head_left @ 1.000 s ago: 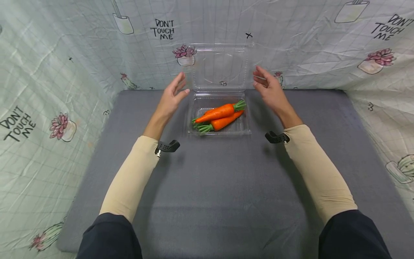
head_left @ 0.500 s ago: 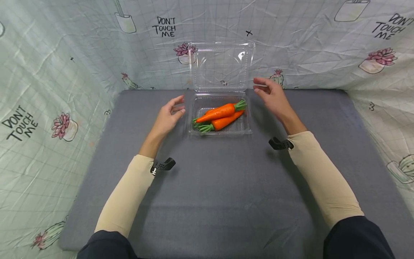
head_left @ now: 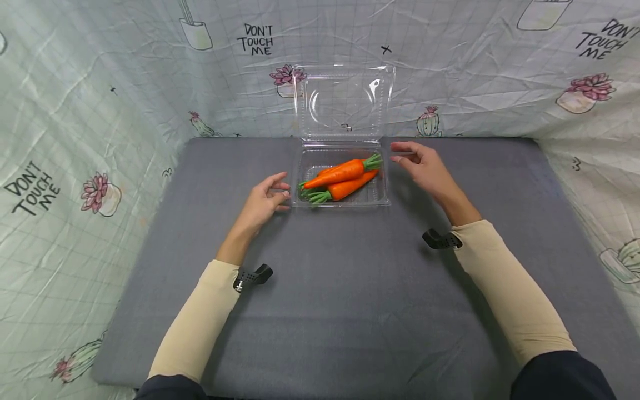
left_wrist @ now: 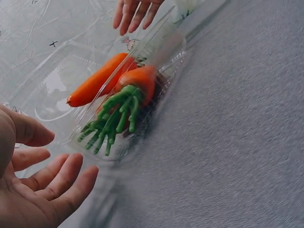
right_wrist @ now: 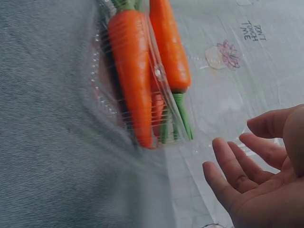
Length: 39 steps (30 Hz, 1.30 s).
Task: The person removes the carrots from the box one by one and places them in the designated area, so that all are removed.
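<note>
A clear plastic clamshell box (head_left: 385, 194) stands at the back of the table with its lid (head_left: 345, 100) raised against the curtain. Several orange carrots (head_left: 345, 173) with green stems lie piled inside it. My left hand (head_left: 262, 203) is just left of the box, fingers loosely bent toward its side and holding nothing. On the other side my right hand (head_left: 422, 166) hovers by the box's right back corner, also bare. In the left wrist view, green carrot stems (left_wrist: 114, 114) show through the wall. The right wrist view has relaxed fingers (right_wrist: 223, 190) near the box's end.
A grey cloth-covered table (head_left: 330, 289) stretches in front of the box. Behind it and at both sides hangs a pale curtain (head_left: 460, 66) printed with cacti and lettering. Black straps (head_left: 442, 240) stick out from both wrists.
Both hands have come down and back toward the person along the sides of the box, the left one farther. The box and carrots stay where they were.
</note>
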Each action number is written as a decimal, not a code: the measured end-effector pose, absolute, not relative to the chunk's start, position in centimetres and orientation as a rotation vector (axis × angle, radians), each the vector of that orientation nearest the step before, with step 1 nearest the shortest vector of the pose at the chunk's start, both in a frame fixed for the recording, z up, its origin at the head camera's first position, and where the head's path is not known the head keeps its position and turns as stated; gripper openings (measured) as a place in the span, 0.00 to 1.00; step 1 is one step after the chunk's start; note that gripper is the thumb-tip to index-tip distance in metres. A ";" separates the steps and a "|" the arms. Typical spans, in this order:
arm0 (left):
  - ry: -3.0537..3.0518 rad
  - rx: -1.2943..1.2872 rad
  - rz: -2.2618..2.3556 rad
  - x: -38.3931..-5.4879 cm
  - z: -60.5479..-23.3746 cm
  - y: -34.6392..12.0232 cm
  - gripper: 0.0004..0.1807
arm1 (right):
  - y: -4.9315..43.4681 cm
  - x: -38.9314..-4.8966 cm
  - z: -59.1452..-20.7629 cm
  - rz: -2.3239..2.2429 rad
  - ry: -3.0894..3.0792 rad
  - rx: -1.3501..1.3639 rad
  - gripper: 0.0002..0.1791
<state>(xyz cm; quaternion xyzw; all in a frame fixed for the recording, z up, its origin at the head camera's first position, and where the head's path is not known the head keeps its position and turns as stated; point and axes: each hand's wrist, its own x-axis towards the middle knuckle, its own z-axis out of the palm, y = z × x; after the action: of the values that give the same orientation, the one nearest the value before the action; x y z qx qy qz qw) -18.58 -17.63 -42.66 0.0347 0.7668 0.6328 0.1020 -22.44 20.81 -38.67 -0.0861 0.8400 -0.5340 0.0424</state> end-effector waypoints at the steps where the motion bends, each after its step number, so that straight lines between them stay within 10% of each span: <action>1: 2.256 0.088 1.874 -18.5 -42.7 -17.6 0.31 | 20.8 -22.3 -38.7 -1.629 2.563 -0.272 0.22; 39: 2.073 0.005 2.023 -17.8 -43.3 -16.4 0.34 | 19.8 -20.7 -38.5 -1.511 2.501 -0.415 0.23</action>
<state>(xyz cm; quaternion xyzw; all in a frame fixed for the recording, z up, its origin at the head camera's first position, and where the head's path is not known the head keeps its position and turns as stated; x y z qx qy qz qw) -17.84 -16.36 -43.34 0.0018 0.7104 0.6931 0.1223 -20.73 19.81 -38.48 -0.1401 0.8437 -0.5095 0.0949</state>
